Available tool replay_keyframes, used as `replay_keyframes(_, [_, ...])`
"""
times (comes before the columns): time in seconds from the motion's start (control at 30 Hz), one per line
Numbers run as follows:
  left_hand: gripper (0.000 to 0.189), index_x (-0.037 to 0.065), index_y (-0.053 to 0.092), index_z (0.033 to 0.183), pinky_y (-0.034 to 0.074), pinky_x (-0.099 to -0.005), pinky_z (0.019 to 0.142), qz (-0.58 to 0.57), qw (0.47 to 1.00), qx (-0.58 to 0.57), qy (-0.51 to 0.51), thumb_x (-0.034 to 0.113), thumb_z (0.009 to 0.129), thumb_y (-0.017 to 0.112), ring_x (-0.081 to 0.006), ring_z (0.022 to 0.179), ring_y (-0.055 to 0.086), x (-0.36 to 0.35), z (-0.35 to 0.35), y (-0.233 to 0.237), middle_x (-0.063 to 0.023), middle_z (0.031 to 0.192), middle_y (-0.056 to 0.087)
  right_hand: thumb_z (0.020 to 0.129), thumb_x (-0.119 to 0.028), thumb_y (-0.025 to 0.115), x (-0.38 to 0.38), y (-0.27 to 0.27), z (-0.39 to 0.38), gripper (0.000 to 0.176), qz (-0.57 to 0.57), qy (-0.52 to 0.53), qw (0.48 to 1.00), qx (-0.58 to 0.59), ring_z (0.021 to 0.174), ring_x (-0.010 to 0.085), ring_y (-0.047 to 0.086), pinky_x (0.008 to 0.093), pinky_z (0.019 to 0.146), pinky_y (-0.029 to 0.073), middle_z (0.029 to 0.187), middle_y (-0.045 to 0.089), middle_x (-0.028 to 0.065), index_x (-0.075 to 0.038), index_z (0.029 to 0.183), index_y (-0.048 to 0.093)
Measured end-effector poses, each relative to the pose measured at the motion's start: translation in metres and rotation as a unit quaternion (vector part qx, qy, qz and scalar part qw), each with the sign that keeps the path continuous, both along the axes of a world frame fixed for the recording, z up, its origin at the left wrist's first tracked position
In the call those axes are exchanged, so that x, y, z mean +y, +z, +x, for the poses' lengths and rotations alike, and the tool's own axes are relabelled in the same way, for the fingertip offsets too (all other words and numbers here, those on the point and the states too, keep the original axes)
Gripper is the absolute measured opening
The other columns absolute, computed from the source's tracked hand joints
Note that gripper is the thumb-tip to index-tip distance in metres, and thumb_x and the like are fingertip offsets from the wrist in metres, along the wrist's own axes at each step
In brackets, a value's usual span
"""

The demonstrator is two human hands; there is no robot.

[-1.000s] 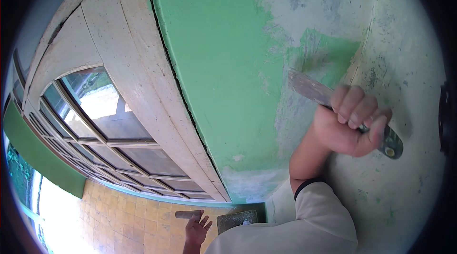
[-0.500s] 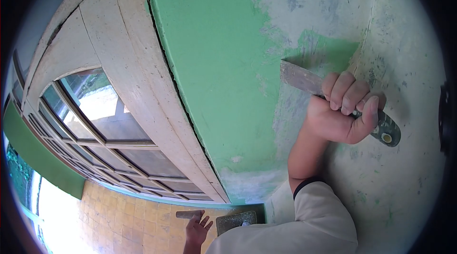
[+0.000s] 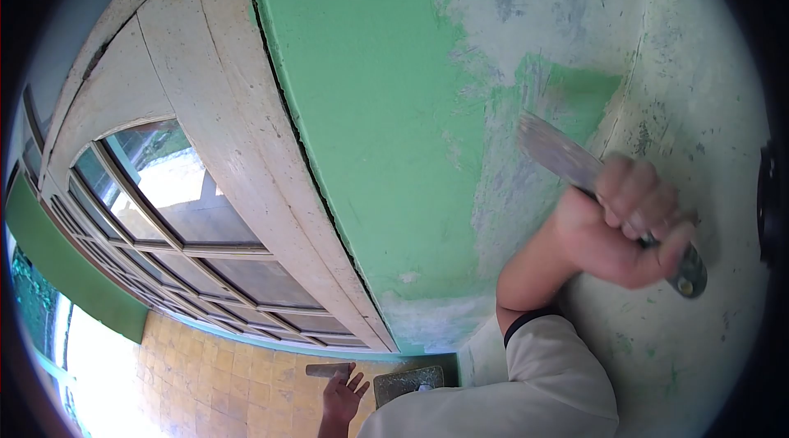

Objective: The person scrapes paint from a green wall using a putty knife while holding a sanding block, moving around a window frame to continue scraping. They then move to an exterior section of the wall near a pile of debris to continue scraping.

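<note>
My right hand point(image 3: 623, 228) is closed around the handle of a metal scraper point(image 3: 567, 160), whose flat blade lies against the wall just below a remaining patch of green paint point(image 3: 567, 93). The hand and blade are motion-blurred. The wall point(image 3: 378, 109) is smooth green on the left and scraped to bare pale plaster on the right. Far below, my left hand point(image 3: 341, 395) hangs with fingers spread, holding nothing.
A weathered white arched window frame point(image 3: 214, 150) with glass panes fills the left. Orange floor tiles point(image 3: 222, 380) lie below, with a small dark object point(image 3: 327, 370) and a grey square tray point(image 3: 408, 380) near my left hand. A wall corner runs at right.
My right hand and the scraper pushed up to the green patch half a second ago, then pulled back down and right along the wall. My left hand stayed put.
</note>
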State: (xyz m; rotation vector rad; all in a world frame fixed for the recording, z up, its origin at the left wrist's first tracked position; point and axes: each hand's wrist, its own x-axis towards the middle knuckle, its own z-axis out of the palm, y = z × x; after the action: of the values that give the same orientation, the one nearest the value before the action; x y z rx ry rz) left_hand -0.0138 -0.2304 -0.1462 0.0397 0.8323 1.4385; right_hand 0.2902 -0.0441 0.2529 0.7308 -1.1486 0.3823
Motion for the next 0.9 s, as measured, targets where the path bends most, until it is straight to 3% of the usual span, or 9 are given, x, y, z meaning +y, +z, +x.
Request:
replay_keyframes(0.1, [0.032,0.010,0.055,0.115,0.043,-0.0490,0.088,-0.002,1.000,0.001,0.000,0.029,0.091,0.045,-0.0236,0.102,0.056,0.001,0.003,0.006,-0.0033,0.119,0.057,0.093,-0.025,0.039,0.019,0.001,-0.008,0.029,-0.101,-0.042,0.993,-0.046,0.051,0.0101,0.032,0.0259,0.050,0.025,0.055,0.034,-0.0021,-0.013,0.066,0.037])
replay_keyframes(0.3, [0.033,0.010,0.054,0.116,0.040,-0.0496,0.091,-0.003,1.000,0.001,-0.004,0.030,0.092,0.044,-0.0236,0.103,0.055,-0.001,-0.001,-0.001,-0.0024,0.120,0.056,0.093,-0.021,0.039,0.001,0.000,0.004,0.025,0.011,-0.005,1.000,0.013,0.051,0.0109,0.030,0.0266,0.050,0.026,0.057,0.034,-0.0017,-0.015,0.069,0.035])
replay_keyframes(0.37, [0.032,0.011,0.054,0.116,0.040,-0.0498,0.091,-0.006,1.000,0.010,-0.006,0.030,0.092,0.044,-0.0233,0.103,0.055,-0.002,-0.001,-0.001,-0.0024,0.120,0.056,0.093,-0.024,0.039,0.021,0.004,-0.011,0.030,-0.102,-0.042,0.994,-0.019,0.051,0.0104,0.030,0.0266,0.050,0.026,0.057,0.035,-0.0017,-0.015,0.066,0.033])
replay_keyframes(0.43, [0.032,0.011,0.054,0.116,0.041,-0.0498,0.090,-0.003,1.000,0.010,-0.006,0.030,0.092,0.044,-0.0233,0.103,0.055,-0.003,0.000,0.000,-0.0025,0.120,0.056,0.094,-0.024,0.038,0.014,0.006,-0.001,0.030,-0.097,-0.030,0.994,-0.045,0.051,0.0102,0.030,0.0267,0.050,0.027,0.057,0.035,-0.0014,-0.014,0.066,0.034])
replay_keyframes(0.5, [0.032,0.011,0.053,0.117,0.041,-0.0497,0.090,0.004,1.000,0.009,-0.006,0.030,0.092,0.044,-0.0232,0.103,0.055,0.000,-0.002,0.001,-0.0026,0.120,0.056,0.097,-0.022,0.036,0.004,0.005,0.008,0.018,0.021,-0.012,0.999,-0.028,0.053,0.0120,0.034,0.0273,0.050,0.028,0.061,0.036,-0.0010,-0.014,0.080,0.038])
replay_keyframes(0.57, [0.032,0.011,0.052,0.117,0.042,-0.0498,0.090,-0.012,1.000,0.002,-0.004,0.029,0.091,0.045,-0.0230,0.103,0.055,-0.003,-0.003,0.000,-0.0026,0.120,0.056,0.095,-0.021,0.038,0.000,0.006,0.002,0.025,0.018,0.024,0.999,-0.016,0.052,0.0109,0.031,0.0266,0.049,0.027,0.058,0.036,-0.0017,-0.014,0.071,0.035])
replay_keyframes(0.63, [0.032,0.011,0.053,0.117,0.042,-0.0500,0.090,-0.007,1.000,0.004,-0.005,0.029,0.091,0.045,-0.0235,0.103,0.055,-0.004,-0.004,-0.004,-0.0029,0.120,0.056,0.095,-0.022,0.038,0.024,0.008,-0.019,0.025,-0.075,-0.033,0.996,-0.027,0.052,0.0107,0.032,0.0264,0.049,0.027,0.057,0.036,-0.0017,-0.015,0.072,0.036])
replay_keyframes(0.67, [0.032,0.011,0.053,0.117,0.041,-0.0502,0.090,-0.002,1.000,0.007,-0.007,0.029,0.091,0.045,-0.0239,0.103,0.055,-0.005,-0.004,-0.005,-0.0031,0.119,0.056,0.095,-0.022,0.037,0.034,0.008,-0.023,0.023,-0.114,0.047,0.989,-0.076,0.052,0.0108,0.033,0.0261,0.049,0.026,0.059,0.037,-0.0014,-0.016,0.073,0.036])
replay_keyframes(0.9, [0.031,0.012,0.054,0.116,0.042,-0.0497,0.090,0.011,1.000,-0.004,0.004,0.029,0.091,0.046,-0.0238,0.104,0.055,-0.008,-0.007,-0.006,-0.0034,0.118,0.057,0.095,-0.021,0.035,0.009,0.008,-0.005,0.028,-0.011,-0.054,0.998,0.003,0.052,0.0115,0.034,0.0264,0.051,0.027,0.059,0.038,-0.0009,-0.015,0.067,0.034])
